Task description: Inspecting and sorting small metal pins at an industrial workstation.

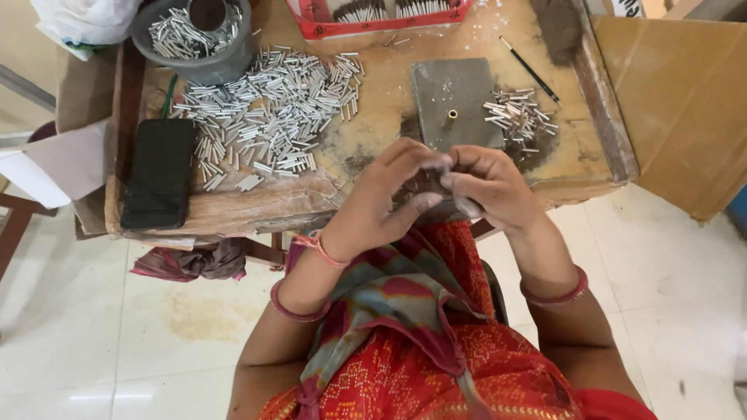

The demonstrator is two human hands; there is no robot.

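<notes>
Low wooden work table (389, 101) fills the upper frame, brown paper liner on top. Cardboard sheet (685, 101) leans at 3 o'clock of the table. Black phone-shaped slab (161, 173) lies flat at the table's 8 o'clock corner. Grey round tub (194, 39) at 11 o'clock, holding short silver tubes, a smaller cup inside it. Big loose heap of silver metal tubes (272, 117) spreads just beside the tub, toward centre. Red tray (381, 19) at 12 o'clock, dark-tipped pieces lined up inside. Grey metal block (455, 101) at centre-right, small brass peg (451, 117) upright on it. Smaller tube pile (520, 118) touches the block's 3 o'clock edge. Thin black stick (529, 70) lies at 1 o'clock of the block. Crumpled cloth (191, 263) hangs below the table edge at 7 o'clock.

Left hand (381, 204) and right hand (486, 187) meet at the table's 6 o'clock edge, fingertips pinched together on a small dark bundle (426, 180), mostly hidden by the fingers; cannot tell what it is. The hands block the block's near edge.
</notes>
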